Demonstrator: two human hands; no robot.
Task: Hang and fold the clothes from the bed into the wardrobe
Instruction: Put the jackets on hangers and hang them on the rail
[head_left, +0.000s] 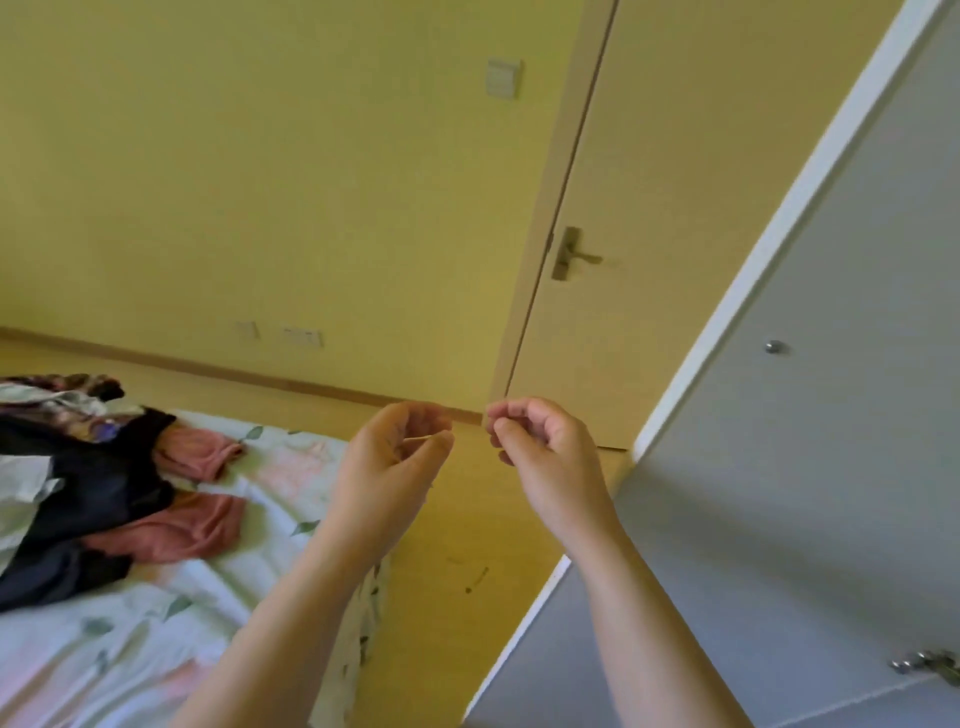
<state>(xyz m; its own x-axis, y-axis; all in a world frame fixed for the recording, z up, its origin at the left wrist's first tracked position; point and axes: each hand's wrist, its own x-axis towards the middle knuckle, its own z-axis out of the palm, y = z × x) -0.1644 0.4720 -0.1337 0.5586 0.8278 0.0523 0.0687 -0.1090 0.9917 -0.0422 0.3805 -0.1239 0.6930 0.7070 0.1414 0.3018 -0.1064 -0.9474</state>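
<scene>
Two hands up: left hand (400, 452) pinches a thin strand (415, 439); right hand (537, 449) grip curled, contents unclear. Clothes (104, 467) wait on bed (156, 639); likely next, grab one.

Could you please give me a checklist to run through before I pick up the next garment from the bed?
1. More clothes on the bed: ok, a pile lies there.
2. Free left hand: not ok, it pinches a thin strand.
3. Free right hand: cannot tell, its fingers are curled with the tips together, and nothing shows in them.
4. Open wardrobe: cannot tell, only grey door fronts show.
5. Spare hanger: cannot tell, none in view.
</scene>
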